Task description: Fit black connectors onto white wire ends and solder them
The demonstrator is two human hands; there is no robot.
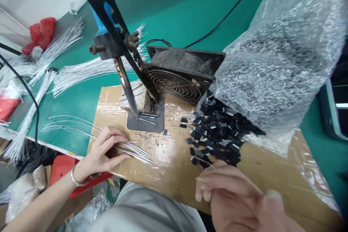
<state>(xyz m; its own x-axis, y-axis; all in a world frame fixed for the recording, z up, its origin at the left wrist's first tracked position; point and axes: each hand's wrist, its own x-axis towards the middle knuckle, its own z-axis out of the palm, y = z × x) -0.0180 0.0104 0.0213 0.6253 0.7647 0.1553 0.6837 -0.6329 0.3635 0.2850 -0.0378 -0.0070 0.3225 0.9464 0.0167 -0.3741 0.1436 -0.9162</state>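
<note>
While the left hand pinched silvery wires at lower left of centre, a slackened hold could have scattered them, or a stray reach met the soldering iron (possibly hot); the right hand, cropped at lower right, obscured a thin strand, its grip indeterminable

Fingers over the wires, and the right hand cut off at the bottom!
The left hand hides the middle of its wire bundle, so no counting strands there; over on the right, a thin strand meets blurred fingertips, and whether they grip it, can't tell! Up top, the black stand is sliced off by the edge and covers part of the blue handle; the clear bag, cropped too, holds silvery contents too fine to make out!
</note>
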